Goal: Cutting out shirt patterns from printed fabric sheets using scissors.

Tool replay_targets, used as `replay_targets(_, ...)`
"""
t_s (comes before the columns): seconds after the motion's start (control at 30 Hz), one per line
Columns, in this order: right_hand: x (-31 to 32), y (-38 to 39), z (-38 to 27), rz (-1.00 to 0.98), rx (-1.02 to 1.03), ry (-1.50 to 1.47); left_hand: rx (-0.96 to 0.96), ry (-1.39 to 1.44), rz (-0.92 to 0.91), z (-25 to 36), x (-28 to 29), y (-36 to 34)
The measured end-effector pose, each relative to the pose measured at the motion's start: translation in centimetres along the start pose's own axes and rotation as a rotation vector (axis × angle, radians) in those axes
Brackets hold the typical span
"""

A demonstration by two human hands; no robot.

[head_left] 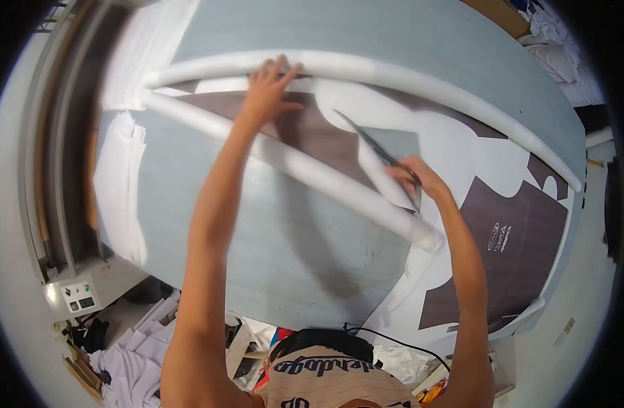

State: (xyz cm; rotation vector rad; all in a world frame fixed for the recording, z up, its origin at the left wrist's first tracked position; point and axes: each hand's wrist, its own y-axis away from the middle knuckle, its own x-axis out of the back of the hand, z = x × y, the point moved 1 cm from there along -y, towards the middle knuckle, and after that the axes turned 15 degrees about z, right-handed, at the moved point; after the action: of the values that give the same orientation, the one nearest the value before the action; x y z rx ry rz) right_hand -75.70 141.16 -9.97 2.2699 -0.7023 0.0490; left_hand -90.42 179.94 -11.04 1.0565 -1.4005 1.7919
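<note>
Long white rolls lie across the table: one curved in view along the back [366,66], another slanting toward me [305,170]. My left hand [269,88] rests on the back roll, fingers spread. My right hand [415,175] grips large dark scissors [372,143], whose blade points up and left over a shorter rolled white strip [378,175]. Between and around the rolls lies white sheeting with dark brown printed garment shapes [502,265]; part of it is hidden beneath the rolls and my hands.
The pale blue-grey table [325,279] holds loose white sheets [118,190] at left. Beyond are metal rails [60,170] and a control panel [77,296]. A black cable [393,340] runs along the front; white cloth heaps [138,353] lie below, others [550,58] at back right.
</note>
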Motion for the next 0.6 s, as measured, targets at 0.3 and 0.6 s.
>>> replay_targets(0.3, -0.6, -1.3, -0.9, -0.049, -0.015, 0.057, -0.035, -0.036, -0.08, -2.3, -0.5, -1.1)
replay_targets(0.6, -4.9, -3.6, -2.8, -0.05, -0.06, -0.167, -0.032, 0.0, -0.109, -3.1, -1.1, -1.7)
